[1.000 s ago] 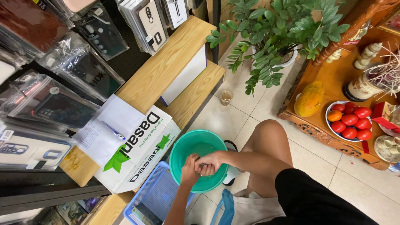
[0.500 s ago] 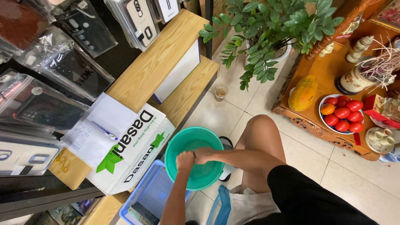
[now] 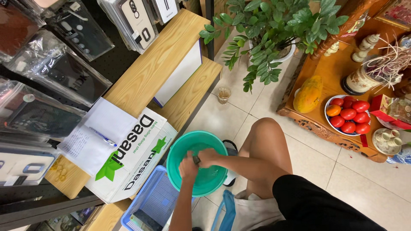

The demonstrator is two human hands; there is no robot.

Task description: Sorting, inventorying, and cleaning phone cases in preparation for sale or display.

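Both my hands are down inside a round green basin (image 3: 177, 147) that stands on the tiled floor. My left hand (image 3: 187, 167) comes up from the bottom of the view, fingers closed. My right hand (image 3: 208, 157) reaches in from the right, across my bare knee. The two hands meet over a small dark object (image 3: 196, 160), which is pinched between them and mostly hidden. There seems to be water in the basin.
A white cardboard box (image 3: 139, 154) with green print and a blue plastic basket (image 3: 152, 203) sit left of the basin. A notebook with a pen (image 3: 96, 134) lies on the wooden shelf (image 3: 145, 75). A small glass (image 3: 224, 95), a potted plant (image 3: 274, 30) and a wooden stand with fruit (image 3: 342, 113) are beyond.
My hands stay together in the basin and shift slightly against each other. The view has drifted a little; nothing else has moved.
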